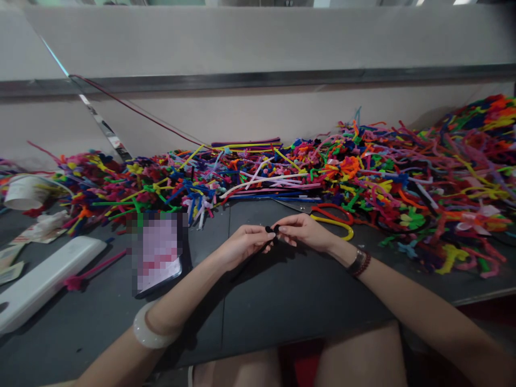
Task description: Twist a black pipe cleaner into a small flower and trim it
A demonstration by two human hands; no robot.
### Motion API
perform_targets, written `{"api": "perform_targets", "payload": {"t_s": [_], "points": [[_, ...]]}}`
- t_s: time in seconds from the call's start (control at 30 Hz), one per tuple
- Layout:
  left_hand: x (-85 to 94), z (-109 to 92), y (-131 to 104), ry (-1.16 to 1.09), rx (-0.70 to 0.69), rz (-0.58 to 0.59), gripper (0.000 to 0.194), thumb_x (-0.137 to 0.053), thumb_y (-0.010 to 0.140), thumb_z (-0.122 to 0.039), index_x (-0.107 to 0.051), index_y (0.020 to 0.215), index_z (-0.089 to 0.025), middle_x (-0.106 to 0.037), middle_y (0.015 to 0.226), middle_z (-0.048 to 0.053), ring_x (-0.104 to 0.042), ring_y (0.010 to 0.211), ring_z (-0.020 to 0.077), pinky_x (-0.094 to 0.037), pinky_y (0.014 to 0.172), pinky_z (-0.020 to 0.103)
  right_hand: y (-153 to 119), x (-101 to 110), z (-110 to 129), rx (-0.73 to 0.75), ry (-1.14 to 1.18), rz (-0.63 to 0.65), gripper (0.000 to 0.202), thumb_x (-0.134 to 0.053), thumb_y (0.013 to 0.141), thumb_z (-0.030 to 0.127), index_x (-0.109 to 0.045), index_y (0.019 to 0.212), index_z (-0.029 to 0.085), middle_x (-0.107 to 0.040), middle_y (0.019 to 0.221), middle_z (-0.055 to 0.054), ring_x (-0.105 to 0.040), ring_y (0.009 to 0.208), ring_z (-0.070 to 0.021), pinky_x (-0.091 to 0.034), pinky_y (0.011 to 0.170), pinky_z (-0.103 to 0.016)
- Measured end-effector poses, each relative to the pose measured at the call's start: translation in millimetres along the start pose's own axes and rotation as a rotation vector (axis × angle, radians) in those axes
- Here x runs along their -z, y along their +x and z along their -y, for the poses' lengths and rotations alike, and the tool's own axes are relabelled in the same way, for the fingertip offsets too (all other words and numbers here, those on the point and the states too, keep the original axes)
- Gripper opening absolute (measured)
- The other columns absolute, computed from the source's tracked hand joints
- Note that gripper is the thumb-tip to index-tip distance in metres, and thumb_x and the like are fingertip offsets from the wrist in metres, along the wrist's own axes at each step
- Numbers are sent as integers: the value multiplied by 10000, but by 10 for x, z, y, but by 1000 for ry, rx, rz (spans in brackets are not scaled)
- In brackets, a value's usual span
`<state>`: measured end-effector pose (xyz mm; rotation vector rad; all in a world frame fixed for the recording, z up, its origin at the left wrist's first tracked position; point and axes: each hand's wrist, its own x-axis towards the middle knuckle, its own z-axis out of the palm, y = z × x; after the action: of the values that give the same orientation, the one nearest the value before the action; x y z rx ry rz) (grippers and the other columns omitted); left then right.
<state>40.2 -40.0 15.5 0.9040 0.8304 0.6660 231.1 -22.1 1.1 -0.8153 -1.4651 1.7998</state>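
Observation:
My left hand [244, 244] and my right hand [304, 231] meet over the dark tabletop, fingertips almost touching. Both pinch a small black pipe cleaner [276, 229], which looks bent or coiled at the fingertips. A dark strand trails below my left fingers, hard to make out against the table. Just behind my right hand lie scissors [342, 228] with one red and one yellow handle loop. A phone [159, 258], its screen blurred out, is to the left of my left hand.
A long heap of colourful pipe cleaners [242, 172] lines the back of the table [262, 317], against a pale wall. At left are a white oblong device [52, 279], a pink pipe cleaner piece [97, 266], a paper cup [26, 192] and crumpled tissue [48, 224].

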Motion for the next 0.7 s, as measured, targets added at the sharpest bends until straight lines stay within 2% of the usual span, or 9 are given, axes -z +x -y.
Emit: {"api": "perform_targets", "payload": {"t_s": [0.27, 0.7], "points": [[-9, -5, -12, 10, -3, 48, 151, -674, 668, -226, -630, 667, -81, -582, 622, 23, -528, 577, 74, -405, 588, 205, -4, -34, 13, -2, -8, -39, 223, -641, 710, 284, -663, 848, 110, -561, 549, 20, -454, 448, -41, -329, 416, -162], [0, 6, -5, 6, 38, 62, 145, -670, 671, -228, -644, 703, -89, -600, 623, 22, -534, 584, 78, -404, 600, 210, 0, -70, -15, -21, 42, -70, 212, -656, 691, 297, -670, 791, 110, -567, 575, 14, -446, 448, -39, -336, 421, -167]]}}
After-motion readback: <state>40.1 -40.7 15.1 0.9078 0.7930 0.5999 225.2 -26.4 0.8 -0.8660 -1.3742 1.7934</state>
